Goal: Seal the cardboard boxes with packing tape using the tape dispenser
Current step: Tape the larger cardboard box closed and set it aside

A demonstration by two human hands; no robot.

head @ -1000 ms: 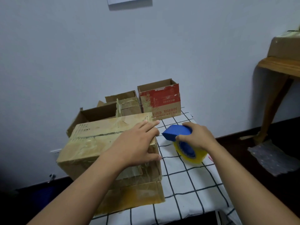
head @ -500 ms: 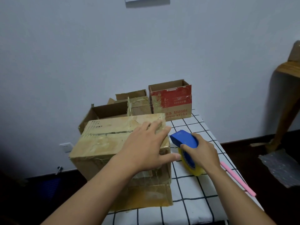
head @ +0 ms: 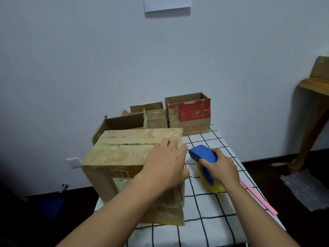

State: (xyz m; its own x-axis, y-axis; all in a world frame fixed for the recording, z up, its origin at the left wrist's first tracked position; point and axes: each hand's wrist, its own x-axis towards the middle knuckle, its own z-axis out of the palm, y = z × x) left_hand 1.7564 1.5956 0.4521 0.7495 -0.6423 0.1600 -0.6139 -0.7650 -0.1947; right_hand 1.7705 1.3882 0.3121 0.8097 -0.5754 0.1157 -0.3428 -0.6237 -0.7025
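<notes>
Worn, tape-patched box (head: 124,155) (flaps closed) under L hand (head: 167,164); R hand (head: 220,168) grips blue dispenser (head: 203,155).

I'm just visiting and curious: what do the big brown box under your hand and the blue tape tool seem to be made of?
The big brown box looks like matte cardboard, with worn edges and glossy yellowed tape over it. The blue tape dispenser looks like smooth moulded plastic, evenly coloured; its yellowish tape roll looks like translucent film.

Left hand (head: 167,164) presses box (head: 124,154); right hand (head: 220,168) grips tape dispenser (head: 203,154)
</notes>
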